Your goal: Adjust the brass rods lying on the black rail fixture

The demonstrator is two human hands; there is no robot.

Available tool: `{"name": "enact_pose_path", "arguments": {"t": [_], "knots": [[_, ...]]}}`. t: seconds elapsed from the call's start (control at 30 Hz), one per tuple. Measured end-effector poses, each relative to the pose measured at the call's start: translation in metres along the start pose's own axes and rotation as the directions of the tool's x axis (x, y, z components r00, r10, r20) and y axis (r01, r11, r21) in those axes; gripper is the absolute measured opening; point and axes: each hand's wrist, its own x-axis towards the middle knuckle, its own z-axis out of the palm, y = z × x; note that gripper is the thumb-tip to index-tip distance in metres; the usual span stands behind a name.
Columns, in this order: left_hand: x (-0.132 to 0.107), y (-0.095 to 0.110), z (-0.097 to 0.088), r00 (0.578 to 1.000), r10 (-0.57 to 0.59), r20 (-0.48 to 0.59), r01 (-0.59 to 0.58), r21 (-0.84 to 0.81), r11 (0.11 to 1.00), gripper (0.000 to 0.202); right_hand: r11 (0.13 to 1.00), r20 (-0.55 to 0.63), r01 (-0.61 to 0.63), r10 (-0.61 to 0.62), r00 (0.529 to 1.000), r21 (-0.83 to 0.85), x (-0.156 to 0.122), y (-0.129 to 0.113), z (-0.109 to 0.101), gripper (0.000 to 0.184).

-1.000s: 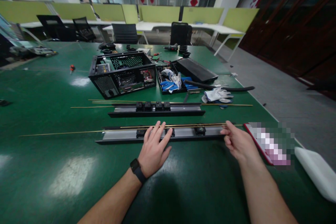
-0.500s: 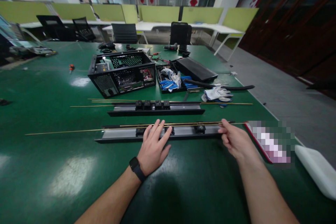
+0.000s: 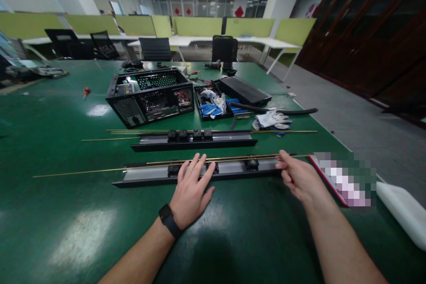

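Note:
My left hand [image 3: 192, 195], wearing a black watch, rests with spread fingers across a long black-edged channel rail [image 3: 230, 168] with a silver inner face. Its fingertips lie over thin brass rods [image 3: 80, 172] that run lengthwise along the rail and stick out past its left end. Black blocks [image 3: 252, 163] sit in the channel, some partly hidden by my fingers. At the rail's right end, my right hand [image 3: 297, 175] pinches a brass rod between thumb and forefinger. Behind lies a similar rail [image 3: 196, 144] with several black blocks and more brass rods.
An open black computer case [image 3: 149, 97] stands farther back on the green table [image 3: 49, 213]. Beside it are a tray with gloves [image 3: 213, 105], a black panel [image 3: 244, 89] and white gloves [image 3: 272, 119]. To the right lie a red-edged blurred packet [image 3: 342, 182] and a white object [image 3: 402, 213].
The camera view has tilted slightly, shifting the scene. Both hands keep nearly the same places on the rail, the right one still pinching the rod.

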Motion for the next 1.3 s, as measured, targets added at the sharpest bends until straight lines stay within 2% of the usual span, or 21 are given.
{"name": "enact_pose_path", "arguments": {"t": [0.1,0.23,0.3,0.57,0.73,0.8,1.03,1.1,1.2,1.3], "knots": [[-0.001,0.000,0.002,1.000,-0.001,-0.010,0.001,0.003,1.000,0.064,0.999,0.064,-0.020,0.023,0.998,-0.047,-0.002,0.004,0.003,0.032],[-0.001,-0.001,0.002,1.000,-0.001,-0.015,0.001,0.007,1.000,0.064,0.999,-0.074,0.030,-0.028,0.997,0.031,0.008,0.000,-0.007,0.029],[-0.001,-0.001,0.002,1.000,0.002,-0.011,-0.002,0.009,1.000,0.063,0.998,-0.103,0.026,-0.021,0.995,0.054,0.011,-0.003,-0.011,0.026],[-0.002,0.000,0.000,1.000,0.004,-0.007,-0.004,0.010,1.000,0.061,0.999,0.045,-0.033,0.034,0.998,-0.028,-0.004,0.002,0.003,0.027],[-0.002,-0.001,-0.001,1.000,0.009,-0.009,-0.009,0.007,1.000,0.061,0.998,-0.092,0.033,-0.029,0.995,0.050,0.008,-0.002,-0.008,0.025],[-0.002,-0.001,-0.001,1.000,0.014,-0.004,-0.014,0.008,1.000,0.061,0.999,-0.108,0.025,-0.020,0.994,0.040,0.010,-0.003,-0.010,0.023],[-0.002,-0.001,0.000,1.000,0.018,-0.001,-0.018,0.008,1.000,0.062,0.997,0.062,-0.021,0.025,0.998,-0.070,-0.004,0.003,0.005,0.026],[-0.002,-0.001,-0.001,1.000,0.015,0.003,-0.015,0.007,1.000,0.062,0.999,0.027,-0.021,0.022,0.999,-0.046,-0.003,0.002,0.003,0.026],[-0.002,-0.001,-0.001,1.000,0.014,0.003,-0.014,0.005,1.000,0.062,1.000,-0.089,0.021,-0.020,0.996,0.015,0.006,-0.001,-0.005,0.024],[-0.002,-0.001,-0.002,1.000,0.015,0.004,-0.015,0.000,1.000,0.061,1.000,-0.085,0.000,0.001,0.996,0.016,0.008,-0.004,-0.009,0.022]]}}
